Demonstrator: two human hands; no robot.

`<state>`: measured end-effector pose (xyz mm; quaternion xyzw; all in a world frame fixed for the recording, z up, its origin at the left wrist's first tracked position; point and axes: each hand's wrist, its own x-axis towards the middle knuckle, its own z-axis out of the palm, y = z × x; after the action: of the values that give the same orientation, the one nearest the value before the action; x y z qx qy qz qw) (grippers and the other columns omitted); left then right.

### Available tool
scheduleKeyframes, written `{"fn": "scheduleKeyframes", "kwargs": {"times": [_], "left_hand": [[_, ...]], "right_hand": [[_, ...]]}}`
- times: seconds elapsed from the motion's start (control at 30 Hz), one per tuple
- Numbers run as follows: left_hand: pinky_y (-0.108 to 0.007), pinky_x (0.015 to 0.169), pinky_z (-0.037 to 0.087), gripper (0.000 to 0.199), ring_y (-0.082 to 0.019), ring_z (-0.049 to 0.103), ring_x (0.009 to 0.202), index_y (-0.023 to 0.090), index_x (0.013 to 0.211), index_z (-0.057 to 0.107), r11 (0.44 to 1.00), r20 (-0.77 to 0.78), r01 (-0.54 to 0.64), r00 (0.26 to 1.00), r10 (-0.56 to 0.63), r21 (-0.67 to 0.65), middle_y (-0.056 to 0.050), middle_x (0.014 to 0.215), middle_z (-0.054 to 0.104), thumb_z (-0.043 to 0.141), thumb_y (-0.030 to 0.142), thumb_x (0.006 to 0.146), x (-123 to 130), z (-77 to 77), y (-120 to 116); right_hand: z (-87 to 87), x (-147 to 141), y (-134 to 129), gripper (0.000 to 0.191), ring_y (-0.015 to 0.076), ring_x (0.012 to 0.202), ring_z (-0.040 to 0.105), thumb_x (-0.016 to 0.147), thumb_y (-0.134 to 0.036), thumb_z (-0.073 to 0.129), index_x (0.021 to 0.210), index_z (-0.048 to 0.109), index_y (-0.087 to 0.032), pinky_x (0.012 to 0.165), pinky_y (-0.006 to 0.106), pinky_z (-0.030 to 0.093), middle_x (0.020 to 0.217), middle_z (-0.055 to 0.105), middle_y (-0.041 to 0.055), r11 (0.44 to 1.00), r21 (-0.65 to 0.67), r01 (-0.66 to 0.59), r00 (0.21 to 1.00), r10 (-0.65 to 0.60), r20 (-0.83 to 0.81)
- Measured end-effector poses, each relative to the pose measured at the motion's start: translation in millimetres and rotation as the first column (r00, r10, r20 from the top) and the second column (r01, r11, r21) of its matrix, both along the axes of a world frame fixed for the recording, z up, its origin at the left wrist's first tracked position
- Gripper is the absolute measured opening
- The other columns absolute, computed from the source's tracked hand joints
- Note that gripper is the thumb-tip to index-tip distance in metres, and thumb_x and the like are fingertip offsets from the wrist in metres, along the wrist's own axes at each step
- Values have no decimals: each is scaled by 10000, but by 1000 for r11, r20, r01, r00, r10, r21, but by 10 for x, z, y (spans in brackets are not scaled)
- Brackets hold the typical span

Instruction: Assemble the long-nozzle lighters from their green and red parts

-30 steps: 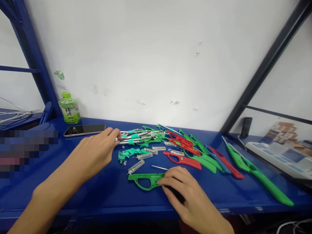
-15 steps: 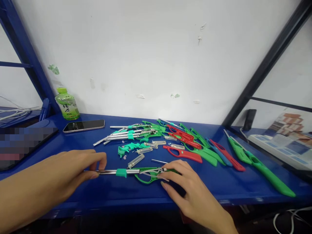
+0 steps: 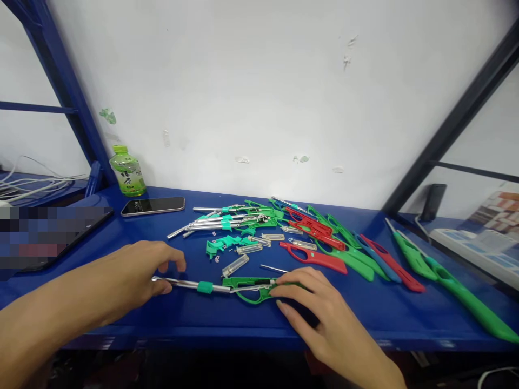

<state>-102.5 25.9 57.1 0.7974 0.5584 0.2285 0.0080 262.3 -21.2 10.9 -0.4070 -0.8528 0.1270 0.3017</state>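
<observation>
My left hand is at the left end of a metal tube, thumb and index finger apart, with the tube's end between them. A teal collar sits on this tube. From its right end, thin white wires run over a green half-shell with a loop-shaped opening. The fingertips of my right hand hold the shell's right part and the wire ends; they hide that part. Just behind are a clear lighter tank and a thin metal rod.
Behind lie teal pieces, tubes with teal collars, clear tanks and red shells. Green lighters lie at the right. A phone, a green bottle and a dark tablet are at the left.
The left fingers have parted from their pinch on the tube. The tube's right end has dropped lower, off the shell's left edge. The whole view has shifted slightly left.
</observation>
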Motion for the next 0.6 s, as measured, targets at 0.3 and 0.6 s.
{"fn": "scheduleKeyframes", "kwargs": {"times": [0.3,0.6], "left_hand": [[-277,764,633,366,-203,806,878,383,1200,798,936,-141,348,931,-338,57,24,1080,815,484,549,1110,227,-46,-170],[-325,872,619,254,-215,741,933,299,1133,744,946,-14,283,959,-284,161,-22,1067,754,507,389,1126,398,-513,-178]], "right_hand": [[-16,2,10,267,219,1208,631,1111,-212,606,1323,716,-333,1081,411,513,1256,729,16,1000,13,4,1000,-4,17],[-7,-7,16,271,225,1179,647,1101,-195,607,1309,720,-328,1051,400,543,1228,737,19,1000,15,18,999,-18,42]]}}
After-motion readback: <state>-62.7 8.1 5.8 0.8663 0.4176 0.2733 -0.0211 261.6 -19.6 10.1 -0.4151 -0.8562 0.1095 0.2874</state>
